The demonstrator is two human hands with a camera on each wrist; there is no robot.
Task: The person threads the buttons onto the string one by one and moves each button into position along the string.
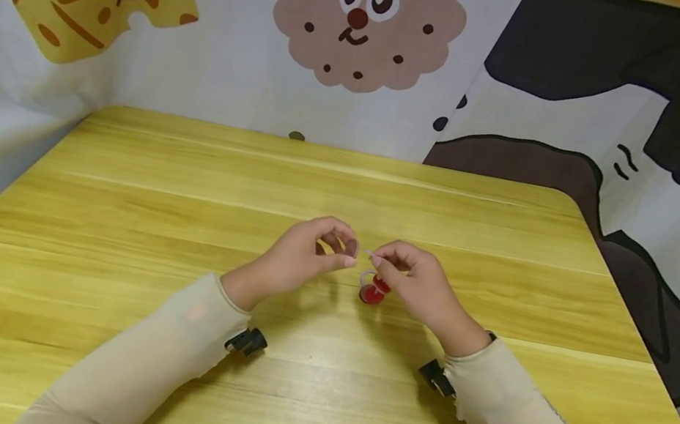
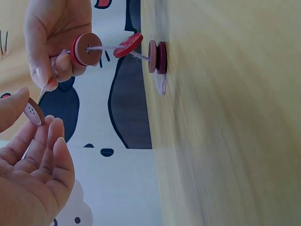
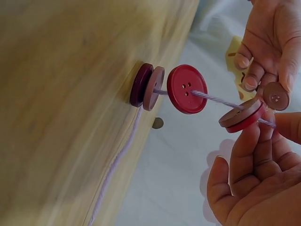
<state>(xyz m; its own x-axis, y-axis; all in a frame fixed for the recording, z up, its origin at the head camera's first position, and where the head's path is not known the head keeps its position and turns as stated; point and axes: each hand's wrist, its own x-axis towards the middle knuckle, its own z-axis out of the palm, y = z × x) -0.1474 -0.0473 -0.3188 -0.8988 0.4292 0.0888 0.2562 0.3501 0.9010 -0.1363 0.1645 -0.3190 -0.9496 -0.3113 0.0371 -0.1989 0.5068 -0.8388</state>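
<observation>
My left hand [image 1: 314,249] pinches a small pinkish-brown button [image 2: 34,112] between thumb and fingertips. Close beside it, my right hand [image 1: 419,280] pinches a lilac yarn string [image 3: 214,98] near its end. A thin pale tip [image 2: 42,93] points from the right fingers at the button; whether it enters a hole I cannot tell. Several buttons hang strung below the right hand: a brown one backed by a red one [image 3: 237,117], a larger red button [image 3: 186,89], then a brown button [image 3: 154,88] and a dark maroon button [image 3: 140,84] low by the tabletop.
Both hands are above a yellow wood-grain table [image 1: 187,165]. A cloth with cartoon prints [image 1: 215,74] hangs behind and around it. Each sleeve cuff carries a small black wrist camera [image 1: 247,342].
</observation>
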